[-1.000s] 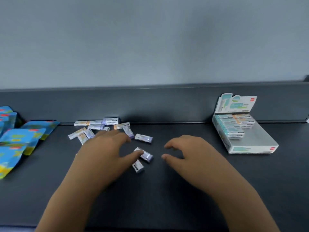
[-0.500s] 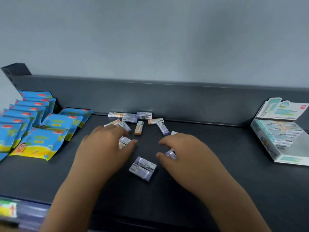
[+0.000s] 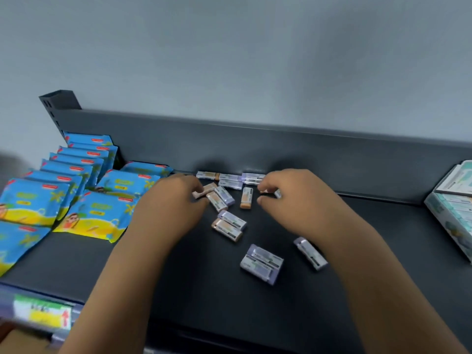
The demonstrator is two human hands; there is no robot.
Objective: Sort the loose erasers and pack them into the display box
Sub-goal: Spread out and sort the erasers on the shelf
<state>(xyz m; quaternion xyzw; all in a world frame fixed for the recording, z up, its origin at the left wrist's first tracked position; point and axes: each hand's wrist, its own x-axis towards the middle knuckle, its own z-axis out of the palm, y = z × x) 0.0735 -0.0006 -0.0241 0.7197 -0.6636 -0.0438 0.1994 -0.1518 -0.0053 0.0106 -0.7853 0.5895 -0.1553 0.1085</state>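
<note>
Small purple and orange erasers lie scattered on the dark shelf (image 3: 194,284). A row of them (image 3: 229,178) sits against the back lip. An orange eraser (image 3: 246,198) lies between my hands. A purple and orange pair (image 3: 229,225) lies nearer. Two purple erasers side by side (image 3: 261,263) and a single purple one (image 3: 310,253) lie at the front. My left hand (image 3: 171,203) pinches an orange eraser (image 3: 205,190) at the pile. My right hand (image 3: 296,198) closes thumb and finger on a small eraser (image 3: 277,194). The white and teal display box (image 3: 449,208) is cut off at the right edge.
Blue and yellow packets (image 3: 97,213) stand and lie in rows on the left of the shelf. A raised dark back lip (image 3: 281,149) runs behind the erasers. A price label strip (image 3: 42,312) runs along the front edge at lower left.
Both hands have reached farther back into the pile. The purple pair and a single purple eraser now lie in front of my right hand. The view has shifted left.
</note>
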